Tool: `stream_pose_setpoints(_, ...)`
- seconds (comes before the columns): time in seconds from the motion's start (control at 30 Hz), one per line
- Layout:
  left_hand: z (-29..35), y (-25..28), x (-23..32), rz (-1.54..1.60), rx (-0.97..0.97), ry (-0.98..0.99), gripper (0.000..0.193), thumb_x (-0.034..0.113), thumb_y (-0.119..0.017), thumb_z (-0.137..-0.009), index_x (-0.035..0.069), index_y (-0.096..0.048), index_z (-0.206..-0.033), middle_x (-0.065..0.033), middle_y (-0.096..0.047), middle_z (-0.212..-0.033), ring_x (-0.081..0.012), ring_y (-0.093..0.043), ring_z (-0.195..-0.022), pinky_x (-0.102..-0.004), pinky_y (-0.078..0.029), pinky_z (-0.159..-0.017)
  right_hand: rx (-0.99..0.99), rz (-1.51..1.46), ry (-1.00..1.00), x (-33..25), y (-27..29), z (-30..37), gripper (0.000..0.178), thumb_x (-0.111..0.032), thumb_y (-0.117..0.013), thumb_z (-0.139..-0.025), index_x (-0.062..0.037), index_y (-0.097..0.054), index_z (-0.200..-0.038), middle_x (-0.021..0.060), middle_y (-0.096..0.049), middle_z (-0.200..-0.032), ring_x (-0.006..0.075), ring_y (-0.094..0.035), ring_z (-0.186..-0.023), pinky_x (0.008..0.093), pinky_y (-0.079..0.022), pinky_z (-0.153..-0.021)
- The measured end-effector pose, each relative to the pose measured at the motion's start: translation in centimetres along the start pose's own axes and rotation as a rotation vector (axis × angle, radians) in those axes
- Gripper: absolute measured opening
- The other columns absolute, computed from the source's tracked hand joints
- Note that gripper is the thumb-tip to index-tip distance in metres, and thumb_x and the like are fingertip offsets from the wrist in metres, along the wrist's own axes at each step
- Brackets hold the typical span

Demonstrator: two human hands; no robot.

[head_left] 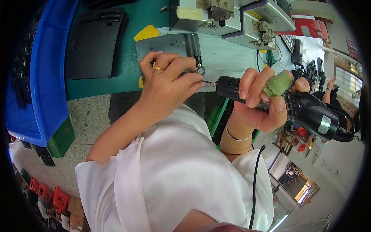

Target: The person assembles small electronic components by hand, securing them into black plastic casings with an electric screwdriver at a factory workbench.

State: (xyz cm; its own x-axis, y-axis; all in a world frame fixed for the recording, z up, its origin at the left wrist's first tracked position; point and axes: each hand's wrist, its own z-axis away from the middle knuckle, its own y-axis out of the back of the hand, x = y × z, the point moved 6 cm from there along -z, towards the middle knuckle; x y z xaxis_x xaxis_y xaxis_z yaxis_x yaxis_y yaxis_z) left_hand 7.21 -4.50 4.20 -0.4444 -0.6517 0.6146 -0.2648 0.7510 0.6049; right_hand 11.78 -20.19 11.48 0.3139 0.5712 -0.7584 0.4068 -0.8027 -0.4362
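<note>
My right hand (266, 92) is wrapped round a black electric screwdriver (228, 87), held level with its bit pointing left. Green tape (278, 84) covers one of its fingers. My left hand (166, 79), with a gold ring, has thumb and forefinger pinched together at the tip of the bit. Whatever sits between those fingertips is too small to make out. Just beyond, a dark grey plastic panel (164, 44) with a rounded right edge lies on the table, partly covered by my left hand.
Flat black panels (94, 44) lie stacked on the green mat (133, 17) at left, beside a blue bin (52, 73) of black parts. Grey metal machines (201, 25) stand at the back. Yellow pieces (147, 32) show around the grey panel. Another person's hand (331, 83) is far right.
</note>
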Motion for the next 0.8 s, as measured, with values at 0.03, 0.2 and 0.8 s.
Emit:
stream_pose_setpoints(0.03, -0.01, 0.01, -0.05, 0.024, 0.002, 0.023, 0.021, 0.023, -0.081, -0.067, 0.019, -0.071, -0.085, 0.0049, -0.059, -0.099, -0.0174, -0.052, -0.094, -0.0395, -0.025, -0.092, 0.0, 0.0, 0.001, -0.02, 0.05, -0.04, 0.046, -0.008, -0.059, -0.086, -0.0185, -0.037, -0.125, 0.001, -0.058, -0.106, 0.0192, -0.05, -0.053, 0.0369, -0.044, -0.049)
stream_pose_setpoints(0.2, 0.15, 0.02, -0.26, 0.06, -0.019, 0.056, 0.021, 0.021, -0.081, -0.066, 0.018, -0.069, -0.083, 0.0064, -0.057, -0.099, -0.0167, -0.051, -0.094, -0.0405, -0.026, -0.091, -0.098, 0.001, 0.016, -0.42, -0.28, -0.31, 0.045, -0.007, -0.06, -0.086, -0.0181, -0.037, -0.124, 0.0033, -0.054, -0.092, 0.0201, -0.05, -0.053, 0.0368, -0.043, -0.049)
stream_pose_setpoints(0.8, -0.23, 0.03, -0.35, 0.137, -0.066, 0.117, 0.019, 0.015, -0.078, -0.07, 0.017, -0.071, -0.088, 0.005, -0.062, -0.1, -0.0181, -0.053, -0.095, -0.0371, -0.027, -0.091, -0.071, -0.021, 0.007, 0.06, -0.28, -0.22, 0.046, -0.007, -0.059, -0.087, -0.0199, -0.038, -0.126, 0.0017, -0.057, -0.098, 0.0192, -0.05, -0.053, 0.0361, -0.044, -0.049)
